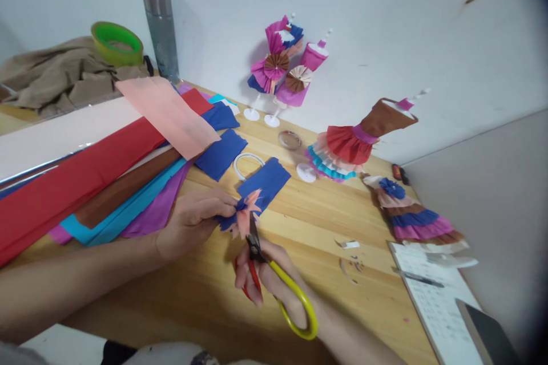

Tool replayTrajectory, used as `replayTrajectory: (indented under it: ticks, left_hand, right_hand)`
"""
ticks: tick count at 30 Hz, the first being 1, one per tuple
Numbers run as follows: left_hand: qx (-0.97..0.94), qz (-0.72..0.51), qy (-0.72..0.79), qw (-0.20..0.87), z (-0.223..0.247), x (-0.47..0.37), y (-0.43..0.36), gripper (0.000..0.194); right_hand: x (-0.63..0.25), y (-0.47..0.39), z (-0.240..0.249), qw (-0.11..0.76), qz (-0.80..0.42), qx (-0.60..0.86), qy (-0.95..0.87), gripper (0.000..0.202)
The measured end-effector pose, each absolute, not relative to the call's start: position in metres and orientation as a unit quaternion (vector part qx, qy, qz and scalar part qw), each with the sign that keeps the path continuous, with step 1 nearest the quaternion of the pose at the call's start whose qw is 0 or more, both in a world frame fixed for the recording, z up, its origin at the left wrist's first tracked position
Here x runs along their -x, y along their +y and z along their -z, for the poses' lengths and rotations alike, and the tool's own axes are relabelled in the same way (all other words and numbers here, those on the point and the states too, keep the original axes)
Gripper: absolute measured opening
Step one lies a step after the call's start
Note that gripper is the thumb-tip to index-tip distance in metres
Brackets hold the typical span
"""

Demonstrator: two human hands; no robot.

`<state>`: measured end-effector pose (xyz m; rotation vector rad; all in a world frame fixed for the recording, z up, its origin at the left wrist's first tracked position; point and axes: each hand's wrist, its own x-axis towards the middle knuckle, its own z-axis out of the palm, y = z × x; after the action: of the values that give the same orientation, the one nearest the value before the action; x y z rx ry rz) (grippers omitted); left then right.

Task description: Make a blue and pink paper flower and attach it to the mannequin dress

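My left hand (194, 214) pinches a small crepe paper flower (245, 218) with frilled peach and dark blue layers. In my right hand (274, 274) is a pair of scissors (257, 254) with one yellow and one red handle, its dark blades against the flower's peach edge. How far the blades are apart, I cannot tell. Just beyond the flower lies a blue paper piece (269, 179), next to a white ring (248, 164). Another blue paper piece (221, 154) lies farther left.
Long folded paper sheets (85, 194) cover the left of the table, with a peach strip (169, 117) across them. A steel flask (161, 34) and green tape roll (115, 45) stand behind. Miniature mannequins in paper dresses (359, 131) line the wall. A notebook (432, 291) and phone (488, 331) lie right.
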<state>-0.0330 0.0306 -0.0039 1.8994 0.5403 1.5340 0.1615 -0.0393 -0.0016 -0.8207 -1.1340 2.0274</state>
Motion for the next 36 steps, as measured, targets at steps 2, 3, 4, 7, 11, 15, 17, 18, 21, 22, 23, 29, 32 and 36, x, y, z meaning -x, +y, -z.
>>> replayTrajectory:
  ticks: [2,3,4,7,11,15,17,18,21,22,23,29,32,36]
  left_hand:
    - [-0.727,-0.580,0.200,0.309,0.004,0.033,0.031,0.012]
    - [-0.729,-0.578,0.200,0.307,0.004,0.033,0.031,0.012]
    - [-0.729,-0.577,0.202,0.308,0.004,0.033,0.031,0.012]
    - [-0.726,-0.577,0.208,0.311,0.004,0.033,0.030,0.013]
    - [-0.725,-0.584,0.207,0.299,0.005,0.032,0.030,0.014]
    - [-0.730,-0.582,0.200,0.297,0.005,0.033,0.032,0.012]
    - [-0.736,-0.577,0.194,0.295,0.005,0.034,0.032,0.012]
    - [-0.739,-0.574,0.193,0.296,0.005,0.034,0.032,0.012]
    - [-0.733,-0.577,0.190,0.308,0.006,0.034,0.032,0.012]
    - [-0.727,-0.577,0.191,0.319,0.006,0.034,0.033,0.012]
    - [-0.721,-0.576,0.195,0.331,0.006,0.033,0.033,0.011]
    - [-0.679,-0.574,0.239,0.391,0.008,0.034,0.038,0.009]
    - [-0.655,-0.587,0.282,0.384,0.009,0.036,0.042,0.010]
    - [-0.699,-0.600,0.267,0.284,0.007,0.043,0.047,0.007]
  right_hand:
    - [-0.162,-0.041,0.002,0.329,-0.727,0.364,-0.480,0.046]
    - [-0.162,-0.041,0.003,0.331,-0.732,0.357,-0.477,0.045]
    - [-0.163,-0.041,0.003,0.336,-0.754,0.331,-0.457,0.044]
    - [-0.163,-0.039,0.002,0.323,-0.861,0.203,-0.335,0.047]
    - [-0.162,-0.037,0.001,0.282,-0.910,0.153,-0.262,0.048]
    - [-0.162,-0.041,0.003,0.340,-0.799,0.287,-0.405,0.045]
    - [-0.162,-0.042,0.004,0.336,-0.737,0.353,-0.468,0.045]
    - [-0.163,-0.042,0.004,0.336,-0.732,0.356,-0.473,0.045]
    - [-0.163,-0.040,0.004,0.338,-0.814,0.269,-0.387,0.046]
    - [-0.163,-0.039,0.004,0.332,-0.842,0.238,-0.353,0.046]
    - [-0.164,-0.037,0.003,0.325,-0.858,0.220,-0.333,0.047]
    - [-0.169,-0.029,-0.003,0.306,-0.792,0.307,-0.429,0.046]
    - [-0.176,-0.028,-0.010,0.266,-0.780,0.329,-0.461,0.048]
    - [-0.187,-0.020,-0.024,0.178,-0.676,0.413,-0.584,0.043]
